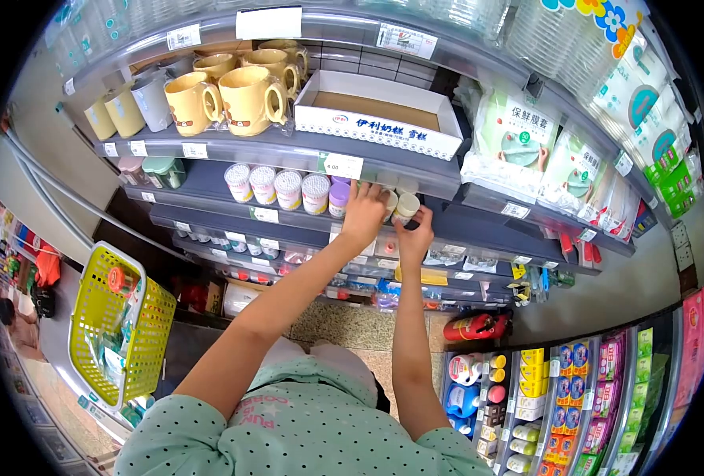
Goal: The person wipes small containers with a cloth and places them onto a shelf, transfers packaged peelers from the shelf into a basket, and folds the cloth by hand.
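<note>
White-lidded jar (407, 205), right of the purple tub (338, 197), sits pinched in the right hand (415, 236), best held upright; left hand (363, 214) grip unclear.

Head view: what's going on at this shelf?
A shopper's two bare hands are among small round tubs on a store shelf. The right hand has its fingers around a white-lidded tub; the left hand is beside it, near a purple tub. Yellow mugs sit one shelf up, and a yellow-green basket holding items is at left.

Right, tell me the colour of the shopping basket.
The shopping basket is yellow-green, seen best in the head view.
</note>
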Motion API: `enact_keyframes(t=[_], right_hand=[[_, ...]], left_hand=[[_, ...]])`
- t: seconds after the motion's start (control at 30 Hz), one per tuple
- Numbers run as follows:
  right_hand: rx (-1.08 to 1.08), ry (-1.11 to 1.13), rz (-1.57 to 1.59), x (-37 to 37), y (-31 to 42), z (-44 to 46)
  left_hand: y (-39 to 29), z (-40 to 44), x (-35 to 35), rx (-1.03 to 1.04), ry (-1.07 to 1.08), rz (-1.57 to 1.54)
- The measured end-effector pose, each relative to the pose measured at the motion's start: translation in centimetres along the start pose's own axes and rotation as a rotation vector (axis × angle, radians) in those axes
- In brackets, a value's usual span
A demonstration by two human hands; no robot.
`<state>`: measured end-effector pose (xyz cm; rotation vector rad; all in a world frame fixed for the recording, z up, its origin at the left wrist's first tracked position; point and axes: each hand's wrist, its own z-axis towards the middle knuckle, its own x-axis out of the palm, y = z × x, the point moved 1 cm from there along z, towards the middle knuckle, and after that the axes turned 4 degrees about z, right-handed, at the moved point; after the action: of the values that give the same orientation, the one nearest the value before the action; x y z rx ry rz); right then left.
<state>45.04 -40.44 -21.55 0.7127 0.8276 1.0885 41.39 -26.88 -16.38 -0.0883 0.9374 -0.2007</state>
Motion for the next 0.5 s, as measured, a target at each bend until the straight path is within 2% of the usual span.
enact_keyframes(t=[0.1,0.2,0.3,0.4,0.5], right_hand=[[-0.019,-0.001,0.007,0.2,-0.4,-0.1],[0.028,0.041,0.04,-0.2,-0.5,-0.5],[-0.13,-0.052,-0.112,-1.2,2.9,-1.7],[-0.263,-0.018,-0.123,-0.6,4.1,-3.1],[-0.325,0.028,-0.276,0.7,5.9,-3.9]], left_hand=[[-0.1,0.0,-0.2,0.0,0.013,0.018],[0.0,-1.1,-1.6,-0.049,-0.06,-0.04],[1.6,-3.1,-3.4,-0.13,-0.035,-0.078],[3.1,-5.1,-4.8,-0.165,-0.048,-0.057],[3.8,-5.8,-5.3,-0.145,-0.043,-0.109]])
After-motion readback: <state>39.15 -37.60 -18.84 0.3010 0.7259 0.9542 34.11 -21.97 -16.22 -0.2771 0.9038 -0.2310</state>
